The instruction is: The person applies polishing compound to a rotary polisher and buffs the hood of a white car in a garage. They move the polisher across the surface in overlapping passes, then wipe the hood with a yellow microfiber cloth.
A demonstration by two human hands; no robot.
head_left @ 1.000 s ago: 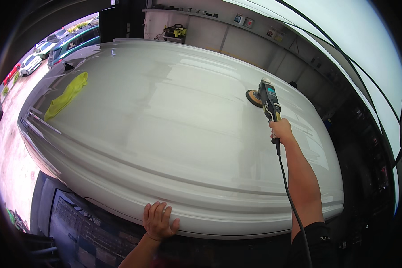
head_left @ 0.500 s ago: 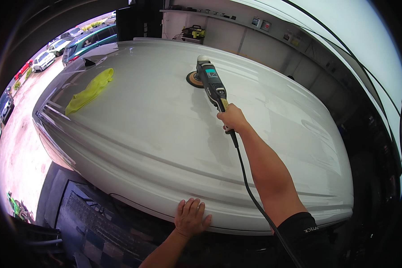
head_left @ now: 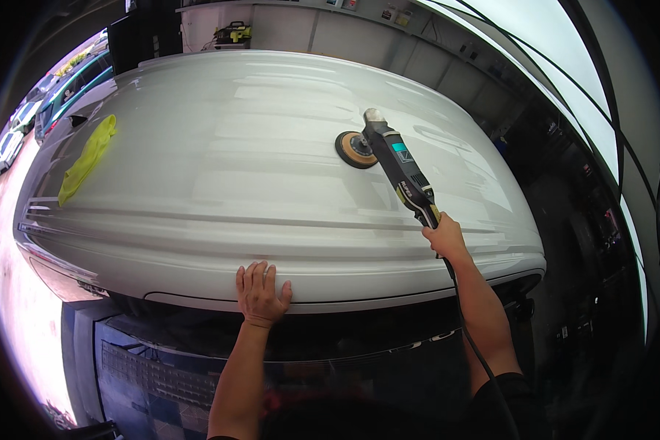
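Note:
My right hand (head_left: 445, 237) grips the rear handle of a black and grey car polisher (head_left: 403, 167). Its round orange-brown pad (head_left: 354, 152) is at the surface of a white vehicle roof (head_left: 220, 161), right of the middle; whether it spins I cannot tell. The power cord runs from the handle back beneath my right arm. At the roof's near edge my left hand (head_left: 261, 293) rests flat, fingers spread, holding nothing. A crumpled yellow-green cloth (head_left: 88, 158) lies on the far left of the roof.
Raised ridges run along the near side of the roof. A shelf (head_left: 286, 7) with small items lines the back wall, and a black and lime machine (head_left: 232, 34) stands beneath it. Parked cars (head_left: 11, 150) show outside at left. Dark cables hang at upper right.
The polisher and my right hand have moved right and nearer along the roof. The view has shifted right, and my left hand still lies at the roof's near edge.

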